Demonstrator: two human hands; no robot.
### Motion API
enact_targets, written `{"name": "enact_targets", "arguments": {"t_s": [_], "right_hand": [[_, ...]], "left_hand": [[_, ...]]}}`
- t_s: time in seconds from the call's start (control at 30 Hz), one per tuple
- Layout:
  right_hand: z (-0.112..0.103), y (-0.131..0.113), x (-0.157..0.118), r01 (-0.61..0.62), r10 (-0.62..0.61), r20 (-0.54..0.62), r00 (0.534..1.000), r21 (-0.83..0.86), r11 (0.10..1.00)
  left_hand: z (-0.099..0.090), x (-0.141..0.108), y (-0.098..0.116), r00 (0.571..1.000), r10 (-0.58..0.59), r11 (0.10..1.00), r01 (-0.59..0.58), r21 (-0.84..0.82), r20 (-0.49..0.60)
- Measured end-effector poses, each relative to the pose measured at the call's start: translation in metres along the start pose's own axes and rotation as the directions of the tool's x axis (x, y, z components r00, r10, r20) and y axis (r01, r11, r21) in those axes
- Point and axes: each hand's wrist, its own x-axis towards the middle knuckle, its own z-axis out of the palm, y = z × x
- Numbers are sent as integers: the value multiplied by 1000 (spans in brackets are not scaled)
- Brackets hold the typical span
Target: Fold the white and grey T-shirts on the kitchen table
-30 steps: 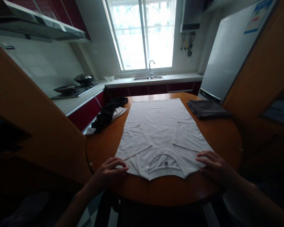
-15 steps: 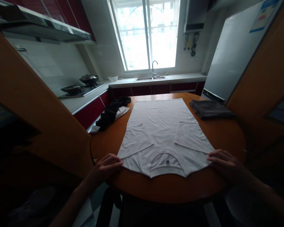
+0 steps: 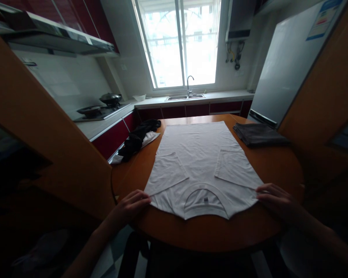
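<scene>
A white T-shirt [image 3: 201,158] lies flat on the round wooden table [image 3: 208,237], its collar towards me and its hem at the far side. Both short sleeves are folded inward over the body. My left hand [image 3: 133,204] pinches the shirt's near left shoulder corner. On the opposite side, my right hand [image 3: 275,197] has its fingers closed on the near right shoulder corner. The fabric between the hands is spread out, with light wrinkles and a small dark label inside the neck.
Folded dark grey cloth [image 3: 259,134] rests at the table's far right. A heap of black and white clothing [image 3: 137,139] lies along the far left edge. Behind the table are a sink [image 3: 185,97], a stove with pans [image 3: 110,98] and a fridge [image 3: 281,69].
The whole view has shifted very slightly. Both hands keep their hold on the T-shirt's shoulder corners, and the shirt lies as before.
</scene>
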Motion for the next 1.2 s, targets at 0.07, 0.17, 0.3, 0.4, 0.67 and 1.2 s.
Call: {"name": "enact_targets", "arguments": {"t_s": [0.07,0.17,0.3,0.4,0.67,1.2], "right_hand": [[-1,-2,2,-28,28,-1,1000,20,999],[-2,-3,7,-69,69,-10,998,63,996],[-6,0,20,-88,95,-50,994,137,987],[-14,2,38,-138,148,-33,988,202,970],[-24,23,94,-304,275,147,950,244,921],[10,85,120,-567,528,300,795,59,821]], "left_hand": [[3,-2,-3,1000,-1,1000,1,12,-29],[5,-3,-7,995,-52,999,52,-3,-85],[3,1,-12,977,-206,974,199,-109,-59],[-2,10,-20,966,-258,948,247,-201,-30],[-8,46,-42,865,-501,832,488,-265,20],[11,84,-96,719,-666,645,689,-329,199]]}}
